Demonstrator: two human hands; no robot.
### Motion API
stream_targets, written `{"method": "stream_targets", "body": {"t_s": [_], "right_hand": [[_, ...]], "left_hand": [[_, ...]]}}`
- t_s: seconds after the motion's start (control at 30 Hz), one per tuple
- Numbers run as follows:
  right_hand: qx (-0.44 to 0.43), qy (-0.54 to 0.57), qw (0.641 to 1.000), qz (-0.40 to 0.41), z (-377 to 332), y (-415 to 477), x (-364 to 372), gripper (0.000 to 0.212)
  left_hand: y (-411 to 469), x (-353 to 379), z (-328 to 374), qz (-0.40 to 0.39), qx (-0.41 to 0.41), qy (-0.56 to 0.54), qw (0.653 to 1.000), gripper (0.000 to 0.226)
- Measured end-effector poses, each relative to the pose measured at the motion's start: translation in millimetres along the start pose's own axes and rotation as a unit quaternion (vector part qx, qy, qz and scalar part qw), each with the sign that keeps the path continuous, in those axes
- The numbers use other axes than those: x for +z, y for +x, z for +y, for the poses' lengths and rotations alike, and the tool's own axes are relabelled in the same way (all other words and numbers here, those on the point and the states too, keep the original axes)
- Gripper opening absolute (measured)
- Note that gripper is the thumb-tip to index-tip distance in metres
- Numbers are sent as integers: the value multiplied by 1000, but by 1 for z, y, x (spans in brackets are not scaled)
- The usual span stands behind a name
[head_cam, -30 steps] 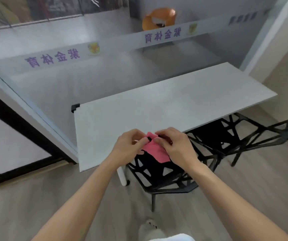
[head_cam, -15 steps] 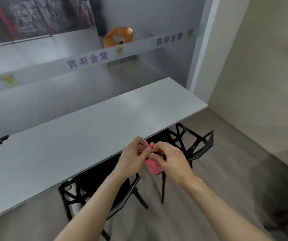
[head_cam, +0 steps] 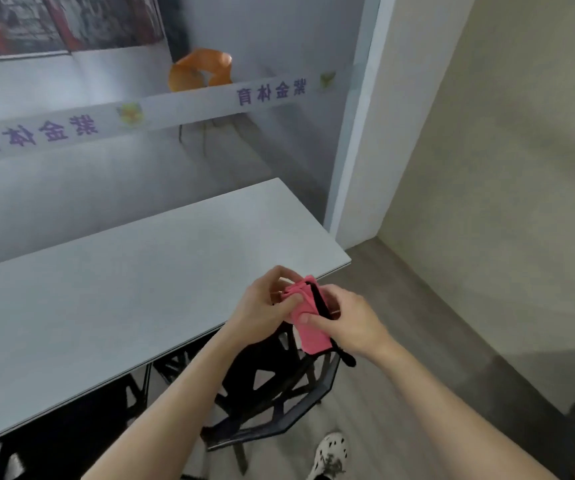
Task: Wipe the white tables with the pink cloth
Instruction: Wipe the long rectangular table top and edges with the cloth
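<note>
I hold the folded pink cloth in both hands, left hand pinching its top and right hand its side, fingers curled, just off the tabletop's near edge by the right corner. If either pinch loosens, I reckon it unfolds or drops onto the black chair.

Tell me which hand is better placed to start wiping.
Probably the left hand: it pinches the pink cloth over the near edge of the white table, while the right hand holds it beyond the edge, above the black chair.

Left hand, right hand, fingers curled
</note>
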State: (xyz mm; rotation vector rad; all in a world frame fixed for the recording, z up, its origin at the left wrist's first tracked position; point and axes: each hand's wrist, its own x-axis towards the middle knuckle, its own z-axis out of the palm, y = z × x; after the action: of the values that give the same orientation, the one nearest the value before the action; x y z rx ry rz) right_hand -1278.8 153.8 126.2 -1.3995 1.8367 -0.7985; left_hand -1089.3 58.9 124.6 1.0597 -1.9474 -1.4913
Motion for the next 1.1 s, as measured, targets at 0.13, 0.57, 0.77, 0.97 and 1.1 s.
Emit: {"method": "stream_targets", "body": {"t_s": [0.13,0.57,0.77,0.97,1.1], "right_hand": [[17,-78,997,1,53,72,-89,24],[-58,-212,970,-99,186,353,-260,50],[-195,-224,931,-212,149,479,-239,80],[-258,-262,887,-281,115,611,-173,46],[-243,-300,872,-301,100,690,-137,43]], "left_hand": [[113,51,8,-54,-26,31,998,25],[366,104,-47,-51,-147,507,848,42],[377,82,-54,28,-318,433,843,47],[416,31,-84,100,-416,412,804,64],[475,-27,-123,115,-464,393,785,113]]}}
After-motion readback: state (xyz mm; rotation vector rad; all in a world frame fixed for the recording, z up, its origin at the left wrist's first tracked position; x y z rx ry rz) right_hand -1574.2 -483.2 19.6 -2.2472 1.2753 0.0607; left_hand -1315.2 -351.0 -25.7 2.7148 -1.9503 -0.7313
